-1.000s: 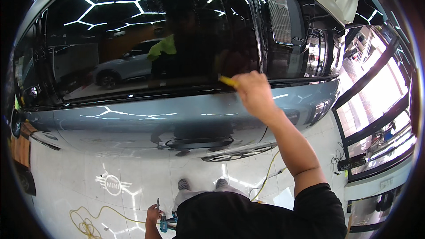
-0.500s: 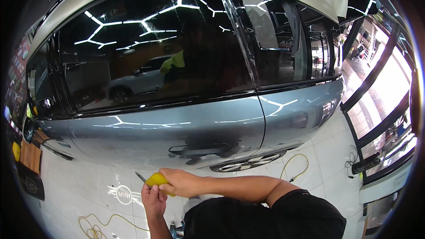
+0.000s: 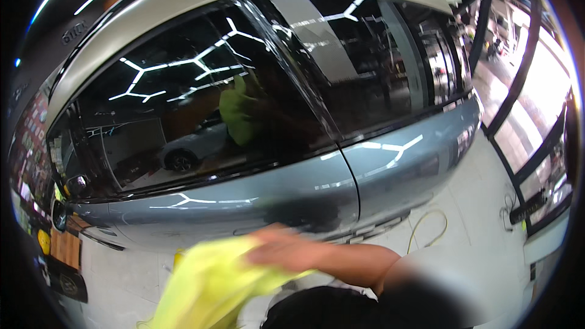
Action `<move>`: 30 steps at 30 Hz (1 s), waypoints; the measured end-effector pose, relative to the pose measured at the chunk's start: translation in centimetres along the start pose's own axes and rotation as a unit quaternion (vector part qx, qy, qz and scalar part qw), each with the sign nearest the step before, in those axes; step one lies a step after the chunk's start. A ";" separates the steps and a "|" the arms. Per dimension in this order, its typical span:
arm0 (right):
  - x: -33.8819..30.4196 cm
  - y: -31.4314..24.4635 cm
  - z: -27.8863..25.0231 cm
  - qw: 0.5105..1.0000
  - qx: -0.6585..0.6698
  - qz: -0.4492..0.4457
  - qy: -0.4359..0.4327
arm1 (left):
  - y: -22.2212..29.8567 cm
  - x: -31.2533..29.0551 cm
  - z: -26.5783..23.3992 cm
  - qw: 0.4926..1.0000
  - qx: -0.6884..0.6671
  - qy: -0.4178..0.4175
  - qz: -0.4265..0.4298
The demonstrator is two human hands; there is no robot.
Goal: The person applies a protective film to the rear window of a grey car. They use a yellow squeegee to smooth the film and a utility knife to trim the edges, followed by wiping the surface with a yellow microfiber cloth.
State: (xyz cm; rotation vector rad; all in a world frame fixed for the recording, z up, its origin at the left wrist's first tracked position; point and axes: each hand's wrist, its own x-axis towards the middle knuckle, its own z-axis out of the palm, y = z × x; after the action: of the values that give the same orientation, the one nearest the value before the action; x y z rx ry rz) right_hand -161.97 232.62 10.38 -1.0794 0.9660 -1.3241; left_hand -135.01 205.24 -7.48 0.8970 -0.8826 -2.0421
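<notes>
A bright yellow-green cloth [image 3: 210,280] hangs in front of me at the lower left, blurred by motion. My right hand [image 3: 283,250] is closed on its upper right part, the forearm reaching across from the right. A small yellow piece [image 3: 178,258] shows just behind the cloth's left edge; most of it is hidden. My left hand does not show; the cloth covers the area where it last was. Ahead stands a blue-grey car door [image 3: 207,216], close beyond my right hand, below a dark side window [image 3: 183,109].
The car's second door [image 3: 402,152] lies to the right, its window [image 3: 365,55] reflecting hexagon-shaped lights. A thin yellow hose [image 3: 436,216] loops on the pale tiled floor [image 3: 463,195]. At far left are a wooden stand [image 3: 65,248] and a dark box [image 3: 68,283].
The yellow-green cloth has come into view in my right hand. The yellow-handled tool that both hands held is now mostly out of sight. The view has tilted and shifted.
</notes>
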 end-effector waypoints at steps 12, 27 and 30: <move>0.9 -1.3 -17.4 0.326 -0.794 -0.075 0.508 | -1.2 4.9 -4.7 0.999 -0.028 0.023 0.009; 10.4 -19.9 -17.7 0.314 -0.840 -0.271 0.350 | -5.2 8.9 -15.8 0.996 -0.018 0.016 -0.086; 4.9 -11.3 -14.0 0.316 -0.858 -0.223 0.337 | -3.4 5.9 -11.2 0.991 0.014 0.116 -0.071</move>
State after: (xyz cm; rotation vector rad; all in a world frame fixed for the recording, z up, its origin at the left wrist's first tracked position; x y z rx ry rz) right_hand -178.10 227.58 18.10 -2.4734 3.2852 -0.4904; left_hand -130.09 198.85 -17.86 1.2157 -0.7394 -1.9956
